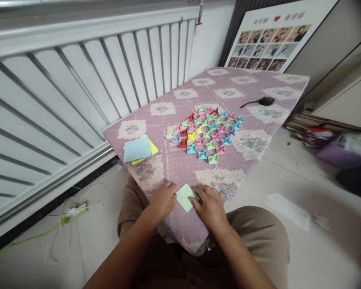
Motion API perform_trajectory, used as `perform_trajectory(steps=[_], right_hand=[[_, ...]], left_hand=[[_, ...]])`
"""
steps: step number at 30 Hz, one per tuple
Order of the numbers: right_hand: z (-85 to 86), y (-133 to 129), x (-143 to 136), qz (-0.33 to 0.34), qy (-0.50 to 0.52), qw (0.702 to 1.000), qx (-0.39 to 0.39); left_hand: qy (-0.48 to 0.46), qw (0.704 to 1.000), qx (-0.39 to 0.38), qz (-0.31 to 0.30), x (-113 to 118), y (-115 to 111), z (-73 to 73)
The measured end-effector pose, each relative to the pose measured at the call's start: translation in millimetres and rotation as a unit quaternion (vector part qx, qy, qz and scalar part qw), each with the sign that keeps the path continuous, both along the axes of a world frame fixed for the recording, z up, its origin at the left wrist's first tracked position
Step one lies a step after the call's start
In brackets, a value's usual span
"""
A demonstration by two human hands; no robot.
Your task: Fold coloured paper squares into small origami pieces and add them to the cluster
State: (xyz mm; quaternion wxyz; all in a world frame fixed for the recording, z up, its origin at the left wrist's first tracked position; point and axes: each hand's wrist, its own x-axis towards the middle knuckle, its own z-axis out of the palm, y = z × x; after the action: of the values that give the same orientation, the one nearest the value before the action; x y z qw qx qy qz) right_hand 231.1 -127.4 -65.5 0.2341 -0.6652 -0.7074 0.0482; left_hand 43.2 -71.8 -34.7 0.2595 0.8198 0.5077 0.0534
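Observation:
A small pale green square of paper (185,197) lies on the purple floral cloth, turned with a corner toward me. My left hand (165,197) touches its left corner with curled fingers. At the right corner, my right hand (209,204) has its thumb on top of the paper and its fingers along the upper right edge. Beyond them stand several small folded paper pieces (199,129) in green, pink, red, blue and yellow, set in rows. To the left rests a stack of paper sheets (137,149), light blue on top with yellow showing beneath.
The cloth-covered table (165,120) narrows toward me between my knees. A black object with a cable (266,100) lies at its back right. A white radiator (108,72) runs along the left, with a power strip (75,211) on the floor. A photo board (264,40) leans behind.

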Motion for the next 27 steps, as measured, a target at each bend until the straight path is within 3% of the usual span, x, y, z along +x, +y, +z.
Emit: perform_trajectory(steps=[11,19,27], right_hand=[[-0.2,0.1,0.0,-0.006,0.020,1.000,-0.006],[-0.9,-0.1,0.2,-0.005,0.002,1.000,-0.003],[3.4,-0.9,-1.1,0.039,-0.003,0.999,0.008]], left_hand=[[-0.025,0.999,-0.010,0.024,1.9,0.0,-2.1],[0.011,1.000,-0.006,0.019,7.8,-3.4,-0.1],[-0.011,0.999,0.052,0.012,13.1,-12.7,-14.4]])
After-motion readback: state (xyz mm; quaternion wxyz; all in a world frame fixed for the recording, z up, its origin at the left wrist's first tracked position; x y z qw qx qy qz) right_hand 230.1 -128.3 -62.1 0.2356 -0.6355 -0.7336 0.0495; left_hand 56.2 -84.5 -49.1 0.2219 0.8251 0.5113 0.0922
